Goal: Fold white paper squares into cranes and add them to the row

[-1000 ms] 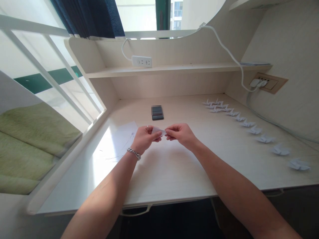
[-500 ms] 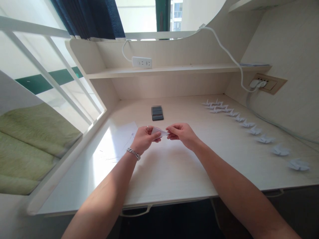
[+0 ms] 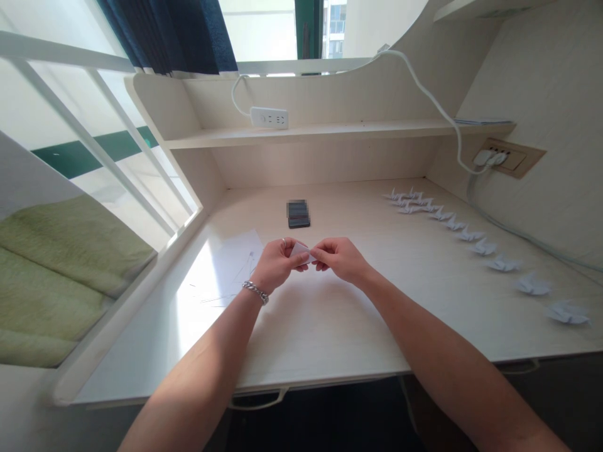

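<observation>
A small folded piece of white paper (image 3: 301, 251) is held just above the middle of the desk. My left hand (image 3: 277, 263), with a ring and a metal bracelet, pinches its left side. My right hand (image 3: 339, 257) pinches its right side, fingers curled and touching the paper. Both hands are close together, fingertips almost meeting. Most of the paper is hidden by the fingers.
Loose white sheets (image 3: 226, 270) lie left of my hands. A dark phone (image 3: 298, 214) lies further back. A curved row of several folded paper cranes (image 3: 471, 242) runs along the right. A power strip (image 3: 268, 117) sits on the shelf; a wall socket (image 3: 504, 157) is at right.
My right hand has moved left, closer to my left hand, and both hands sit slightly lower and nearer each other on the folded paper.
</observation>
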Demonstrator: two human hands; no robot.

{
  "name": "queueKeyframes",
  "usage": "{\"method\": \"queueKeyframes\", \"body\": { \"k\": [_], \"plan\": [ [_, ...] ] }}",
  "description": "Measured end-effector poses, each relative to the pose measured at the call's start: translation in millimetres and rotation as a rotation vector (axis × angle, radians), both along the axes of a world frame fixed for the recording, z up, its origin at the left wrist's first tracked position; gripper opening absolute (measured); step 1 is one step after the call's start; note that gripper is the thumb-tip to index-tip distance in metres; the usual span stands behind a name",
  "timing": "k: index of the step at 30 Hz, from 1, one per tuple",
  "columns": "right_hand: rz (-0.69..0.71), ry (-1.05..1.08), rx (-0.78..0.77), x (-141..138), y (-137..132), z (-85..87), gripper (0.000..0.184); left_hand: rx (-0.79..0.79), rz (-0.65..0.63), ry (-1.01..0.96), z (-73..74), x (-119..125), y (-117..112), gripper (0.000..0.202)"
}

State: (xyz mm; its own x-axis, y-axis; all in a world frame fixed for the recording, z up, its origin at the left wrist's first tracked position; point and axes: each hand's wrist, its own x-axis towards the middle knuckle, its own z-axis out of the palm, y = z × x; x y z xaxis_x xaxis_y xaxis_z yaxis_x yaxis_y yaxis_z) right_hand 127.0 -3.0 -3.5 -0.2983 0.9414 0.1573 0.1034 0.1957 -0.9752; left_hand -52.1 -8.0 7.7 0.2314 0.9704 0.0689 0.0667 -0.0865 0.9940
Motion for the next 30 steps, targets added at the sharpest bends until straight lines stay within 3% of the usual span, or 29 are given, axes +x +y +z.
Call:
{"method": "queueKeyframes", "body": {
  "k": [4, 9, 18, 27, 30],
  "plan": [
    [-0.036, -0.063, 0.031, 0.6, 0.3, -0.8, 0.024, 0.018, -0.008, 0.025, 0.2, 2.7, -1.4, 0.030],
    [0.019, -0.054, 0.002, -0.2, -0.1, -0.9, 0.019, 0.040, 0.041, 0.075, 0.1, 6.1, -2.6, 0.032],
    [0.034, 0.004, -0.053, 0.9, 1.2, -0.6, 0.019, -0.050, 0.131, 0.017, -1.4, 4.5, 0.0, 0.031],
    [0.026, 0.027, -0.079, -0.9, 3.0, -2.9, 0.021, -0.053, 0.076, 0.025, -4.3, 4.6, 1.3, 0.036],
    [0.054, 0.040, -0.103, -0.7, 2.1, -0.7, 0.022, -0.079, 0.058, -0.059, -5.0, 4.0, 2.0, 0.034]
  ]
}}
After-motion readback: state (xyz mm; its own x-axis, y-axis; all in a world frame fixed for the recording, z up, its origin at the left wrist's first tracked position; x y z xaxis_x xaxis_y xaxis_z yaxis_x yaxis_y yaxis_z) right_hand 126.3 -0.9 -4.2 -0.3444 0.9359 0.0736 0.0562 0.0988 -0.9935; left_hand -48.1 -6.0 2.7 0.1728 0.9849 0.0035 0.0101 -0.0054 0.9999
